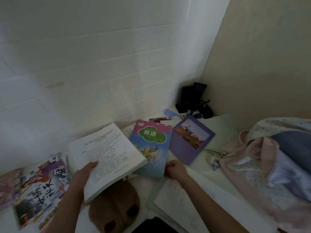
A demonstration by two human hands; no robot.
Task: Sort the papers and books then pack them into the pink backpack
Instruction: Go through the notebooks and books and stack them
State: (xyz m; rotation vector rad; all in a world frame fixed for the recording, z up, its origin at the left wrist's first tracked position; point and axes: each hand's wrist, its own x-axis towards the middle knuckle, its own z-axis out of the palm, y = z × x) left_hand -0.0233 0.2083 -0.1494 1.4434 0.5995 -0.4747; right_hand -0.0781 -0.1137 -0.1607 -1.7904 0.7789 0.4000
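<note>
Landmark: blue English textbook (150, 147), flat on the white desk (223, 121), roughly mid-scene.

Left hand (87, 172): grip on a thick stack of white printed papers (107, 155), thumb on top of the near edge, fingers hidden under it. Stack is raised and tilted, its right edge overlapping the left side of the textbook.

Right hand (175, 169): grip curled on the near right corner of the textbook, pinching its edge.

Right of the textbook, just beside it: purple book (191, 140) with a photo on the cover, flat, turned at an angle.

Further right of the textbook: pink backpack (252, 165), lying slumped and open, dotted lining and a blue item showing inside. A small pale charm (212, 157) lies between the purple book and the backpack.

Left of the textbook, beyond the paper stack: illustrated book (42, 187) with large characters, overlapping a pink-covered book (8, 185) at the frame edge.

Nearer than the textbook: brown plush toy (116, 207) under the paper stack's low corner; loose white sheet (181, 199) under the right forearm.

Behind the textbook: small cards (170, 115) near the wall, black devices (191, 100) in the corner.
</note>
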